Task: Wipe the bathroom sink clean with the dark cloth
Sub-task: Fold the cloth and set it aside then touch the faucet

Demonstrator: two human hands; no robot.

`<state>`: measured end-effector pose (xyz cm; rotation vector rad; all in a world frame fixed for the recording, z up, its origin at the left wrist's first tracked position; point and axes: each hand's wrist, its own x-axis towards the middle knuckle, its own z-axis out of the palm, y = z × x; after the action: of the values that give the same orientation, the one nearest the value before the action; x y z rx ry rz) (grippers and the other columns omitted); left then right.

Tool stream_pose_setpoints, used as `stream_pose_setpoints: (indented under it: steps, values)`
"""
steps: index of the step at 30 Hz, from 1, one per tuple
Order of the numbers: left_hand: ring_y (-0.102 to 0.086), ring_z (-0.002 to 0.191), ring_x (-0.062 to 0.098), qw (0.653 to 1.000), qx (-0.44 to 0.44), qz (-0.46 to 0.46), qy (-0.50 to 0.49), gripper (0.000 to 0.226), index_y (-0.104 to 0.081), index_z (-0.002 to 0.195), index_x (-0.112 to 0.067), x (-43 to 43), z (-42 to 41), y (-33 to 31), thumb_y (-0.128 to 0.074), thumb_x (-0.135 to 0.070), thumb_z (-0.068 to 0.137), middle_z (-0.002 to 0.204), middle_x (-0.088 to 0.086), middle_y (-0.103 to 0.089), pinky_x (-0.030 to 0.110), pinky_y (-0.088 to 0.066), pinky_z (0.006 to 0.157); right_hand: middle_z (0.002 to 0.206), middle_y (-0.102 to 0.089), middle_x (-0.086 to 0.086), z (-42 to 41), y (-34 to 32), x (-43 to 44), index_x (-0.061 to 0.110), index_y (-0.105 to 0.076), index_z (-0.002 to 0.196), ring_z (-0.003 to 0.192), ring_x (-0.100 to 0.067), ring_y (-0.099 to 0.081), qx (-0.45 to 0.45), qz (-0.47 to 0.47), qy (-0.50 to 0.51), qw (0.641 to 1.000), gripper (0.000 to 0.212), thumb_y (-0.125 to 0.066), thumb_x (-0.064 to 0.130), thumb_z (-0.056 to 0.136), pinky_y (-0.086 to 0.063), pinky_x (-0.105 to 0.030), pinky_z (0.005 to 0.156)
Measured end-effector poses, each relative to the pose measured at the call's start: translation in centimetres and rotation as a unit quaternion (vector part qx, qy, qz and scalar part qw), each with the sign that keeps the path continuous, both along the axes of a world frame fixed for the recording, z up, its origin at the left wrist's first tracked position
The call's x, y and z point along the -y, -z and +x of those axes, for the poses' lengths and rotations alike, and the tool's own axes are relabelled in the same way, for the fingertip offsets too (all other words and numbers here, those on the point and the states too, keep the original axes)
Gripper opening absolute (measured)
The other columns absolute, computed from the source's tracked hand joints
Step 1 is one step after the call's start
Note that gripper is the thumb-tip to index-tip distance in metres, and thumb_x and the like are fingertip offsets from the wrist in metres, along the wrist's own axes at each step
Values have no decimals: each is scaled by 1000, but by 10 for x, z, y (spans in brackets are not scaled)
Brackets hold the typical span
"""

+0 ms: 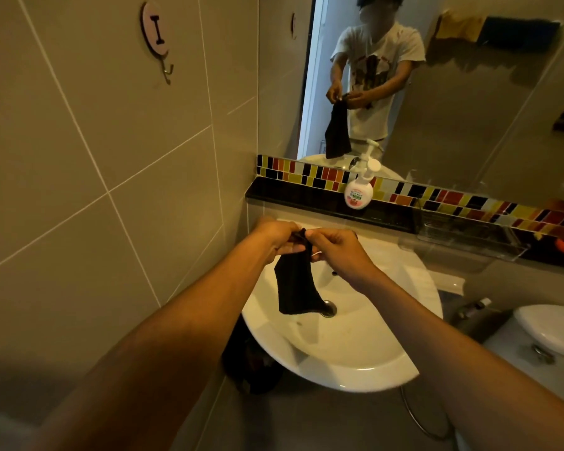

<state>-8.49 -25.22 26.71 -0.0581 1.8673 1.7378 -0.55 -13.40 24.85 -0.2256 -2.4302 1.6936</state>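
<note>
- Head view: left hand (pixel 275 237) and right hand (pixel 336 252) both pinch the dark cloth (pixel 295 288) at its top
- It hangs long-ways down, right above the sink (pixel 355 346)

A single wide-angle camera sits on the person's head, looking forward and steeply down over both forearms at the white sink (pixel 339 353), which lies close below, mid-frame. The view faces the back wall, so the mirror (pixel 453 92) fills the upper right and reflects the wearer standing in front. Straight tile lines bow toward the frame edges
</note>
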Motion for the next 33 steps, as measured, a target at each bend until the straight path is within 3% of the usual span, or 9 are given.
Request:
stream_pose_setpoints:
  steps: [5, 10, 13, 16, 19, 23, 26, 30, 33]
  values:
    - [-68, 64, 16, 999, -30, -7, -24, 19, -63, 108, -1, 5, -5, -5, -59, -11, 93, 82, 10, -68, 17, -54, 43, 102, -71, 0, 2, -5, 1, 17, -67, 117, 92, -9, -65, -17, 24, -55, 998, 30, -64, 22, 87, -52, -15, 71]
    - [-61, 58, 13, 991, -94, -87, 42, 33, -54, 122, -5, 19, -13, 0, -58, -21, 94, 77, 7, -61, 22, -57, 53, 94, -66, 0, -1, -19, -12, 14, -65, 113, 86, -12, -59, -13, 95, -66, 993, 22, -55, 14, 94, -47, -15, 71]
    - [-57, 69, 15, 957, -229, -130, 124, 31, -47, 127, -19, 29, -13, 11, -49, -11, 97, 99, 10, -58, 23, -54, 55, 101, -64, -2, -3, -27, -23, 16, -61, 108, 99, -17, -61, -10, 105, -70, 992, 17, -49, 15, 96, -53, -26, 83]
    - [-51, 96, 16, 889, -341, -197, 234, 30, -57, 123, -18, 36, -10, 25, -46, -9, 97, 120, 5, -45, 25, -50, 77, 108, -61, -10, -3, -35, -32, 16, -56, 108, 101, -22, -63, -5, 67, -68, 995, 15, -46, 15, 98, -59, -36, 80]
    - [-52, 108, 21, 852, -358, -239, 298, 27, -61, 120, -21, 36, -5, 40, -58, -19, 93, 125, 4, -42, 30, -46, 91, 104, -59, -2, 0, -37, -36, 19, -53, 110, 99, -17, -61, 17, 73, -80, 994, 15, -43, 16, 99, -59, -31, 72]
    - [-56, 107, 24, 825, -384, -269, 317, 33, -61, 118, -18, 28, 3, 53, -62, -34, 90, 122, 5, -49, 33, -49, 90, 105, -57, -2, 2, -32, -47, 18, -54, 112, 102, -17, -56, 35, 124, -60, 990, 18, -42, 19, 99, -49, -34, 84]
    - [-58, 106, 23, 863, -375, -225, 253, 30, -60, 117, -13, 28, -3, 46, -60, -30, 92, 114, 7, -59, 31, -48, 85, 103, -55, 3, 9, -24, -64, 19, -52, 113, 104, -16, -53, 44, 141, -2, 989, 19, -38, 22, 100, -45, -27, 82]
    - [-57, 109, 18, 926, -297, -114, 202, 32, -54, 123, -14, 23, -7, 32, -59, -24, 93, 117, 3, -60, 33, -48, 90, 109, -54, -1, 18, -7, -72, 19, -47, 120, 106, -21, -53, 61, 154, 66, 984, 23, -39, 26, 100, -47, -35, 84]
    - [-62, 111, 26, 953, -249, -38, 166, 28, -51, 119, -19, 14, -4, 35, -59, -18, 93, 121, 11, -61, 44, -54, 93, 121, -51, -2, 17, 5, -68, 18, -44, 131, 114, -21, -50, 84, 52, 106, 989, 34, -45, 28, 98, -46, -38, 95]
